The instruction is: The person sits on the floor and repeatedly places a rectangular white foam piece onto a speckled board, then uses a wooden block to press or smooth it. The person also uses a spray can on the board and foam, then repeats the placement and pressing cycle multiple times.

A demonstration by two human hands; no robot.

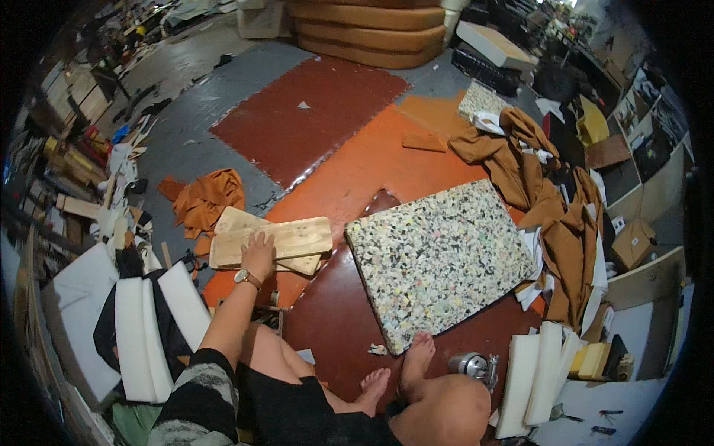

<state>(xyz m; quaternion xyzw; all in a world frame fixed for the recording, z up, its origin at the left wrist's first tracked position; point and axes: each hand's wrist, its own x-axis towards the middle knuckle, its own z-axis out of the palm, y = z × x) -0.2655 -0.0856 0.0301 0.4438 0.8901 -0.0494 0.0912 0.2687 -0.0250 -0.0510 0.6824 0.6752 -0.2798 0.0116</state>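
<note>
My left hand (258,256) rests with fingers stretched out on a pale wooden board (306,234), and a watch is on that wrist. Beneath this board lies a second wooden board (236,220), crossed at an angle. To the right of the boards, a thick speckled foam slab (446,260) lies flat near my feet. My right hand is out of view.
Crumpled tan fabric (216,201) lies beyond the boards, with more tan fabric (550,215) right of the slab. White foam strips (136,338) stand at left, others (532,379) at right. A metal spray-gun-like canister (468,364) sits by my knee. Stacked tan cushions (368,33) stand far off.
</note>
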